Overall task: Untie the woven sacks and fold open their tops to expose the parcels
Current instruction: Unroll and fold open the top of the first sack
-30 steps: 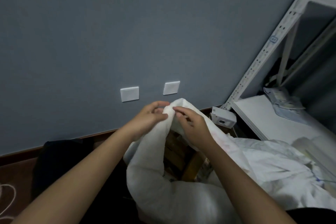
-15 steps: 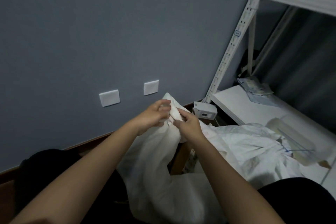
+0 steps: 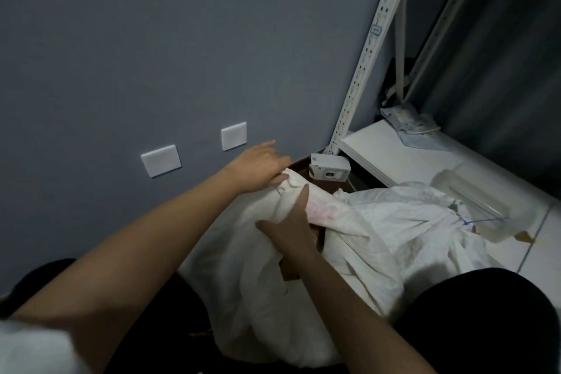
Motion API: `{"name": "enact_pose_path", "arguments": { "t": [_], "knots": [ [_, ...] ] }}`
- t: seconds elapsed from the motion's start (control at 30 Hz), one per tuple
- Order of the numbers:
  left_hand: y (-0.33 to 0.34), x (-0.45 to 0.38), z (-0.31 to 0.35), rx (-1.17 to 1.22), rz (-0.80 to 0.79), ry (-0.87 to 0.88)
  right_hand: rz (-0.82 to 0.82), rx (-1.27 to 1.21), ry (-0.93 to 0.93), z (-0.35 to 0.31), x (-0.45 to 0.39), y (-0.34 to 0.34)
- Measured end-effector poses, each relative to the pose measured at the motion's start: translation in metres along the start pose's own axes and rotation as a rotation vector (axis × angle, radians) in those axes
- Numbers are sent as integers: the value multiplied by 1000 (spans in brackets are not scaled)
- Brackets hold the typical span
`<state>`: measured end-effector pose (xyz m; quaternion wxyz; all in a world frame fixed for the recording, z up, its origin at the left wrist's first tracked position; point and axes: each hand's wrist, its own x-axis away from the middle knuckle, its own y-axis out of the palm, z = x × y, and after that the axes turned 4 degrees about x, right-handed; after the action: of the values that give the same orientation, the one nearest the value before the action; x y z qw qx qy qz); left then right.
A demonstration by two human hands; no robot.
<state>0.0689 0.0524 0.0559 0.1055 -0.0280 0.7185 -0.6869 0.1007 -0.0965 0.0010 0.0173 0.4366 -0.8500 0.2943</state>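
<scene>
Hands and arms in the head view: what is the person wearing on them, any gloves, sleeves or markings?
The left hand and right hand are bare: no gloves, rings or watch show. Both forearms are uncovered. A pale, blurred bit of fabric at the lower left corner may be a short sleeve. No markings show.

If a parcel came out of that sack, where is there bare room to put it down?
The white shelf board is bare between the perforated upright post and the papers at the back. The tiled floor shows at right. Around the white woven sacks it is crowded.
</scene>
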Motion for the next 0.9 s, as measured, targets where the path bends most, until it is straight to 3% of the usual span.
{"name": "enact_pose_path", "arguments": {
  "t": [0.1,0.17,0.37,0.5,0.67,0.77,0.9],
  "knots": [
    [1,2,-22,44,15,-79,55,113,-10,15,-19,-25],
    [3,6,-40,79,57,-128,53,240,-117,19,-38,-61],
    [29,-5,-60,145,-34,-257,-15,961,-355,10,-115,-96],
    [53,-8,-92,154,-81,-346,22,865,-483,17,-162,-80],
    [104,-25,-111,211,-299,-437,-27,941,-294,46,-209,-53],
    [126,-42,-114,242,-289,-476,76,895,-139,49,-215,-35],
    [138,-59,-127,253,-265,-464,230,830,-172,58,-180,15]
  ]
}}
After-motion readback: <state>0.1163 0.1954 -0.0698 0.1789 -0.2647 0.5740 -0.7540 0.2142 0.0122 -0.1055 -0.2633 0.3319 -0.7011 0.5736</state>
